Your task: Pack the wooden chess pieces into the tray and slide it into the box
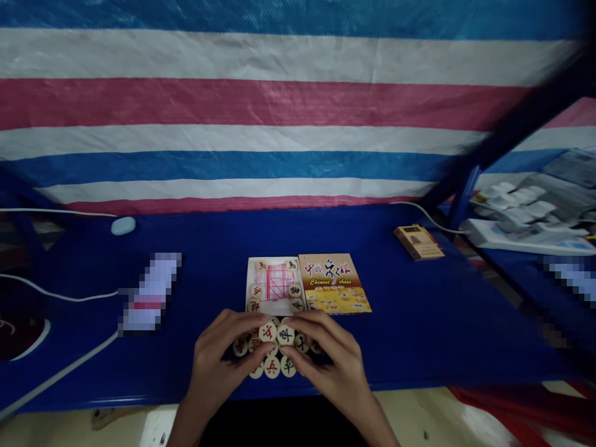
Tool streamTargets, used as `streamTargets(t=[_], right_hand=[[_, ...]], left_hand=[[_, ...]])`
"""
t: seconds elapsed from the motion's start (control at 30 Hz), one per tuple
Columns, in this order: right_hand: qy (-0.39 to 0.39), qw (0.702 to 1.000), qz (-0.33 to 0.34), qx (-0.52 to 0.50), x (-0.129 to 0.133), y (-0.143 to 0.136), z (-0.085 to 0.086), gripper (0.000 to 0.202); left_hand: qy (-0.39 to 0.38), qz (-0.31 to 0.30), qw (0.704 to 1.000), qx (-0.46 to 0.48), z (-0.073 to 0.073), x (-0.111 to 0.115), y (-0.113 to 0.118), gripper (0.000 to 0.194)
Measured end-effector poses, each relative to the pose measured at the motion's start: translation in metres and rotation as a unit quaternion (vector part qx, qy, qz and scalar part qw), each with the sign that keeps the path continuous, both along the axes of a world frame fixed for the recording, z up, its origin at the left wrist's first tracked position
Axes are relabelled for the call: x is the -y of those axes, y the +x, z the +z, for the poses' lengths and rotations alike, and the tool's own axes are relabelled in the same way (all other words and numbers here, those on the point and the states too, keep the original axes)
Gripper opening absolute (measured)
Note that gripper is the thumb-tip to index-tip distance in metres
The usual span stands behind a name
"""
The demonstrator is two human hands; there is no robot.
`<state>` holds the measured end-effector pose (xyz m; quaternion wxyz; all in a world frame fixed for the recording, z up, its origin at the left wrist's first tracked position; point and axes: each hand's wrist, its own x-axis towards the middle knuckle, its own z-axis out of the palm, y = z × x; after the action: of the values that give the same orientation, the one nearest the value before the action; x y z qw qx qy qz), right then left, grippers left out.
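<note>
Near the front edge of the blue table, my left hand (228, 347) pinches a round red-lettered chess piece (267, 331) between thumb and finger. Right beside it, my right hand (328, 351) pinches a black-lettered piece (285, 334). Several loose pieces, one of them a red-lettered disc (272, 367), lie below and around my fingers, partly hidden. Behind my hands is a white box part (276, 309) with pink lines on its inside and pieces along its left and right sides. Against its right side lies the brown and yellow Chinese chess cover (331, 268).
A blurred-out phone (151, 292) with a cable lies on the blue table (442, 323) at the left, near a small white device (123, 226). At the back right sit a small tan box (419, 242) and a power strip (521, 239). A striped sheet (261, 105) hangs behind.
</note>
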<state>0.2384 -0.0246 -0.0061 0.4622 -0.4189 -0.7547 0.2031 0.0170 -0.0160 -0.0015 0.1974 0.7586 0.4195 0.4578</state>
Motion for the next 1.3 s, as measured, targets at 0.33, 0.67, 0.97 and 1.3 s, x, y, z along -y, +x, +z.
streamTargets(t=[0.33, 0.67, 0.97, 1.3], right_hand=[[0.003, 1.0, -0.019, 0.005, 0.0, -0.001, 0.003, 0.035], [0.013, 0.991, -0.118, 0.056, 0.03, 0.017, -0.015, 0.037], [-0.005, 0.992, -0.065, 0.103, 0.04, 0.027, -0.021, 0.039], [-0.016, 0.994, -0.054, 0.098, 0.037, 0.02, -0.019, 0.044]], left_hand=[[0.003, 0.014, 1.0, 0.002, 0.0, 0.001, 0.001, 0.03], [-0.014, 0.125, 0.991, -0.05, -0.005, 0.032, -0.014, 0.021], [-0.027, 0.085, 0.993, -0.08, -0.014, 0.042, -0.016, 0.026], [-0.014, 0.046, 0.994, -0.101, -0.012, 0.038, -0.013, 0.032]])
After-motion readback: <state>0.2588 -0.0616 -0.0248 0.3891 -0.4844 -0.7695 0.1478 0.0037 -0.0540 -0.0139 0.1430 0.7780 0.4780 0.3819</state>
